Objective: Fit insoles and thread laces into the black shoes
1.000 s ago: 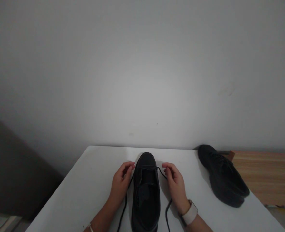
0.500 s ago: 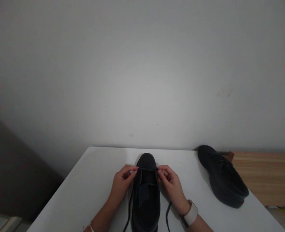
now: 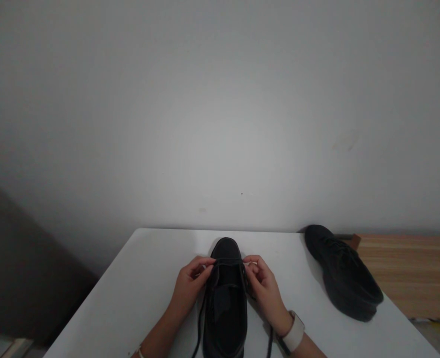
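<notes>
A black lace-up shoe [image 3: 225, 318] stands in the middle of the white table, toe pointing at the wall, its opening toward me. A black shoelace [image 3: 199, 328] runs across its front, and loose ends hang down on both sides. My left hand [image 3: 190, 281] is closed in a pinch on the lace at the shoe's left eyelet edge. At the right eyelet edge my right hand [image 3: 263, 283] pinches the lace too, thumb and forefinger together; the fingertips partly hide the lace there.
The matching black shoe [image 3: 343, 273], laced, rests at the right edge of the white table [image 3: 130, 288]. A wood-grain surface [image 3: 399, 273] lies beyond that edge. A pale wall [image 3: 220, 124] rises directly behind the table.
Both hands keep their pinch at the shoe's front with hardly any movement. The loose lace end by my right wrist has swung a little to the right.
</notes>
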{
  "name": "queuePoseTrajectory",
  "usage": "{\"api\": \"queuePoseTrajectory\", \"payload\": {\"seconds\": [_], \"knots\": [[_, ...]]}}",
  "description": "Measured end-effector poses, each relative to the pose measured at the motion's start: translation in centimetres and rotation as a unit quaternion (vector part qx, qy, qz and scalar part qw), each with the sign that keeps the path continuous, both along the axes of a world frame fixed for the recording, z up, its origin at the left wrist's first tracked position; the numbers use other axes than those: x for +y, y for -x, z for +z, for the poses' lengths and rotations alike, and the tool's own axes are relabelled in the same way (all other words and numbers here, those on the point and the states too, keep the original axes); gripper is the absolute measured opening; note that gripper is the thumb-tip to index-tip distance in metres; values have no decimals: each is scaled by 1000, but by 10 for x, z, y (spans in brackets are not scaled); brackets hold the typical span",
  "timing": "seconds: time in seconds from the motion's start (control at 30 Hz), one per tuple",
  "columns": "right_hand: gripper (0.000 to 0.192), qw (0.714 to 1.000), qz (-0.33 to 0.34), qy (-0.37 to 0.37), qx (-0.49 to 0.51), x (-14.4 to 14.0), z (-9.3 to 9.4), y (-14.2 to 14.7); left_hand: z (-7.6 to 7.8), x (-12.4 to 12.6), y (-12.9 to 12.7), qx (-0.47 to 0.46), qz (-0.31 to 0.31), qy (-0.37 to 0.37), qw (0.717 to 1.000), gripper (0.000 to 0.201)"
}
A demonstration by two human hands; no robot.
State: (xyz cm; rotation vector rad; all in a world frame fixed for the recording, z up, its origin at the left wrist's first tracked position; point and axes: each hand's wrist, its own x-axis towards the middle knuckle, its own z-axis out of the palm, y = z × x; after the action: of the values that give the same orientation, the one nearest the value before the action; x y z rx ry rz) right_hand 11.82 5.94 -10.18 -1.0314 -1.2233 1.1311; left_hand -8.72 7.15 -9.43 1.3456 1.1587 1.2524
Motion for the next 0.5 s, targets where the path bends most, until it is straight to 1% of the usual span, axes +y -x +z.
{"api": "queuePoseTrajectory", "payload": {"seconds": [0.13, 0.3, 0.4, 0.5], "knots": [[37, 1000, -20, -1, -6, 2, -5, -1, 0, 0, -1, -6, -1, 3, 1000, 27], [33, 999, -43, -5, -29, 5, -5, -5, 3, -2, -2, -3, 1, 3, 1000, 27], [31, 998, -49, -11, -40, 6, -5, -5, 4, -2, -3, 2, 13, 2, 1000, 25], [30, 997, -52, -20, -51, 6, -5, -5, 1, -1, -5, 6, 30, 0, 1000, 24]]}}
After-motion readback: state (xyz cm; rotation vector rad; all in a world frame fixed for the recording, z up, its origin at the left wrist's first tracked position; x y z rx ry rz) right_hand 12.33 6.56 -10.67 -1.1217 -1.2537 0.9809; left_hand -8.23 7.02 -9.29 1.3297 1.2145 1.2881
